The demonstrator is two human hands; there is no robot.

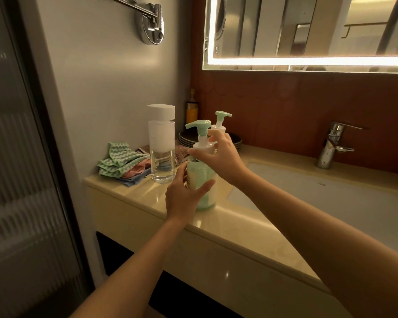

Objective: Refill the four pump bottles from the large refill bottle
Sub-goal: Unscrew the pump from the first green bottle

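Pale green liquid fills most of the near pump bottle [202, 180], which stands on the beige counter [147, 196] at the left edge of the sink basin [331, 191]. The left hand [184, 196] is wrapped around its body and holds it steady. The right hand [223, 152] closes its fingers on the white collar under the green pump head, so the pump is probably being screwed on or off; I cannot tell which. A second pump bottle [220, 125] stands just behind, mostly hidden, and its level cannot be seen. Only two of the four pump bottles are in view, so most of the refilling seems left. To the left, a tall clear bottle [161, 154] with a white cap looks nearly empty. Folded cloths [117, 161] lie beside it, and dark plates [186, 138] are stacked behind.
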